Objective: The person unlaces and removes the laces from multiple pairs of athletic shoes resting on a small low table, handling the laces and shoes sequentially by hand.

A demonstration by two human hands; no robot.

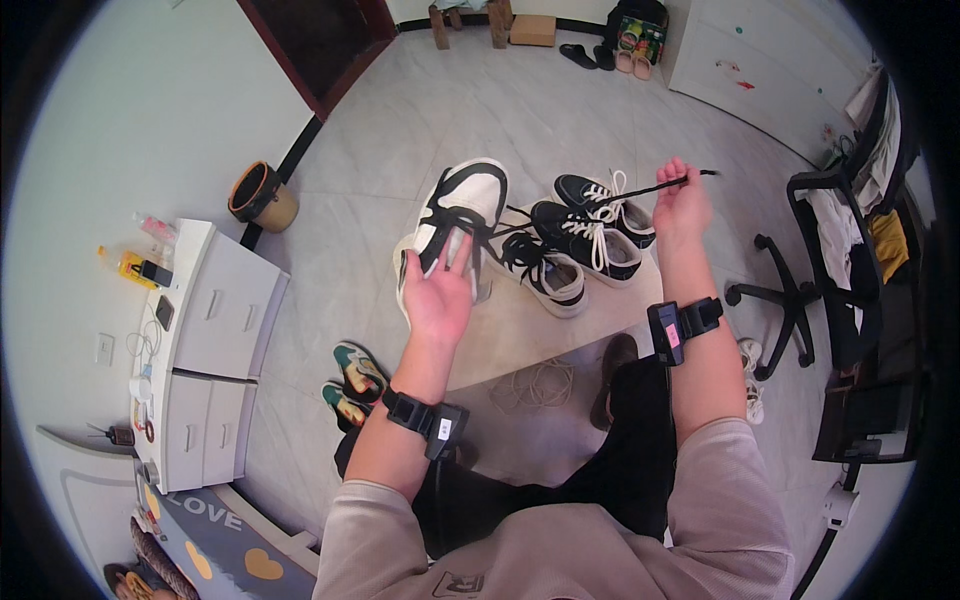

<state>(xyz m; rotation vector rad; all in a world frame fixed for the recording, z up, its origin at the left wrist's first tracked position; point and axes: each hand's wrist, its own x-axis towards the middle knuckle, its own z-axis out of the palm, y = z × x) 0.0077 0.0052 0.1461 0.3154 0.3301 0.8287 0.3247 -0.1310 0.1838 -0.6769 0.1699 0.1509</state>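
My left hand (439,304) holds a white-and-black sneaker (476,189), its fingers inside the shoe's opening and its toe pointing away from me. Up at the right, my right hand (682,206) grips a black shoelace (646,190). The lace stretches taut leftward over the other shoes towards the held sneaker; where it joins is hard to tell. A second white-and-black sneaker (559,289) with black laces rests on the low table (517,345). Beside it stand a black sneaker (551,223) and its mate (576,187), both with white laces.
Green-and-orange shoes (360,367) sit on the floor left of the table. A coiled cord (532,386) lies beneath it. A waste bin (266,199) and white cabinet (225,300) stand left. At right are a swivel chair (787,300) and white shoes (752,397).
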